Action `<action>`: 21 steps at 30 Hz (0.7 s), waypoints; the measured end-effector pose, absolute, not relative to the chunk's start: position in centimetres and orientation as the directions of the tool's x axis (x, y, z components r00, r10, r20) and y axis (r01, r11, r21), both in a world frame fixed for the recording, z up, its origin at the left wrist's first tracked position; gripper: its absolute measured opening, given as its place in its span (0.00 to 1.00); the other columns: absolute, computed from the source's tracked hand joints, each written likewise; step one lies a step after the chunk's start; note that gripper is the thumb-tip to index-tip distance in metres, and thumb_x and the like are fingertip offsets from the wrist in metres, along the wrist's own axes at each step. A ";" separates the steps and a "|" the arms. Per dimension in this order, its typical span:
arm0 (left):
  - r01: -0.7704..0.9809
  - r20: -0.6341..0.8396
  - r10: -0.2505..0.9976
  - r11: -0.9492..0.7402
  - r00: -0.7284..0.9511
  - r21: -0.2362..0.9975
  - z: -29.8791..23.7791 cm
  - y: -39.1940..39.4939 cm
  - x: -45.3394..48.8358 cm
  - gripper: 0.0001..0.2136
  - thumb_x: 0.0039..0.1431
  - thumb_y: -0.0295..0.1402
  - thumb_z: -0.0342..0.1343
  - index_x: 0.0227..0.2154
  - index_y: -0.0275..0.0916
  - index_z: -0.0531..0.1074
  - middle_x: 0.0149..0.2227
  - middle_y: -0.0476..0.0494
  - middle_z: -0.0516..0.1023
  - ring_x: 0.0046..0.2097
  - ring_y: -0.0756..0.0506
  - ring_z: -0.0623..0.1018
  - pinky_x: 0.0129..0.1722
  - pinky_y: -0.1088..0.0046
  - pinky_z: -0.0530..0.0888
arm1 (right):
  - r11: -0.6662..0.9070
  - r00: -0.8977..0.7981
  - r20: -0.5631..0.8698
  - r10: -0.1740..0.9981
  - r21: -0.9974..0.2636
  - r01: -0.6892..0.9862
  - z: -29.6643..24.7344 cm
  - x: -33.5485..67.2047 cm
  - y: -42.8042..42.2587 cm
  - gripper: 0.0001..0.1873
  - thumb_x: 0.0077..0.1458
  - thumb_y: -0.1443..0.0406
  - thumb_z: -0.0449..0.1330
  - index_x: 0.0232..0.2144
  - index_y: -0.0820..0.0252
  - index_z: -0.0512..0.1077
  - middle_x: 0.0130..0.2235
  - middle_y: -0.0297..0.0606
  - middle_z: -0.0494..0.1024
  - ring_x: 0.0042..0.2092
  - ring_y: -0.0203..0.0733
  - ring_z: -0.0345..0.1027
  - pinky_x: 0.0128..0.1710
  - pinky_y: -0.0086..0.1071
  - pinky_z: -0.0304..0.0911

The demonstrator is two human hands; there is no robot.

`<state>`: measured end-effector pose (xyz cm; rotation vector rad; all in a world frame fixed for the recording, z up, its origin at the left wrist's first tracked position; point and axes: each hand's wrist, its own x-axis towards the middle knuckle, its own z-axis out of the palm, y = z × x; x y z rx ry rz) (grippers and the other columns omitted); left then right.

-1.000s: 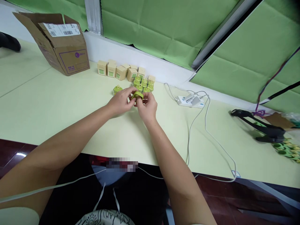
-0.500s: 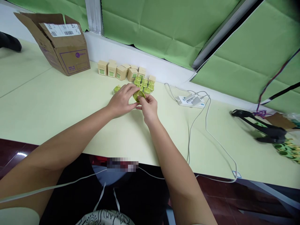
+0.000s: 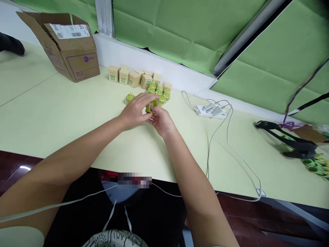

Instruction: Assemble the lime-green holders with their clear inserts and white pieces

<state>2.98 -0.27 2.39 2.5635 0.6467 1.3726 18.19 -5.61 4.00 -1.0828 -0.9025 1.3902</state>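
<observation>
Both my hands meet over the pale table (image 3: pixel 51 113) around one small green item (image 3: pixel 151 107). My left hand (image 3: pixel 136 110) covers it from the left with fingers curled on its top. My right hand (image 3: pixel 162 120) pinches it from below and the right. Just behind it sits a cluster of several similar green pieces (image 3: pixel 160 93). One more green piece (image 3: pixel 129 98) stands alone to the left. A row of small tan boxes (image 3: pixel 128 76) with green labels lines the wall behind.
An open cardboard box (image 3: pixel 69 44) lies tipped at the back left. A white power strip (image 3: pixel 209 111) with trailing cables sits to the right. Farther right are a black tool (image 3: pixel 288 139) and green rings (image 3: pixel 315 166). A dark sleeve (image 3: pixel 10 44) shows at the far left edge.
The green item was turned between my fingers and now stands more upright. My right hand slid lower under it, and both hands shifted slightly toward the cluster.
</observation>
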 end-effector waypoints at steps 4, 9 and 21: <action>0.347 0.778 0.494 -0.860 0.389 0.374 2.8 1.0 2.3 0.24 0.65 0.35 0.62 0.63 0.44 0.71 0.61 0.39 0.79 0.64 0.35 0.75 0.66 0.49 0.71 | -0.010 0.107 -0.025 0.994 -0.990 -0.141 3.0 18.8 -4.9 0.22 0.55 0.44 0.66 0.37 0.53 0.74 0.36 0.35 0.81 0.36 0.41 0.74 0.38 0.36 0.75; 0.412 0.781 0.604 -0.759 0.157 0.505 2.0 3.6 1.1 0.27 0.66 0.41 0.63 0.65 0.44 0.67 0.62 0.37 0.76 0.66 0.35 0.74 0.66 0.53 0.71 | 0.297 0.023 0.373 0.928 -0.774 0.559 0.1 17.8 -4.5 0.22 0.58 0.50 0.66 0.50 0.54 0.77 0.54 0.47 0.82 0.53 0.52 0.74 0.56 0.49 0.73; 0.506 0.703 0.676 -0.696 0.221 0.510 1.3 3.7 0.8 0.26 0.61 0.33 0.63 0.63 0.42 0.71 0.61 0.37 0.78 0.63 0.36 0.76 0.65 0.53 0.72 | 0.238 0.188 0.278 0.942 -0.948 0.212 -0.7 17.1 -3.9 0.21 0.52 0.58 0.69 0.47 0.50 0.71 0.43 0.34 0.81 0.38 0.39 0.74 0.47 0.39 0.74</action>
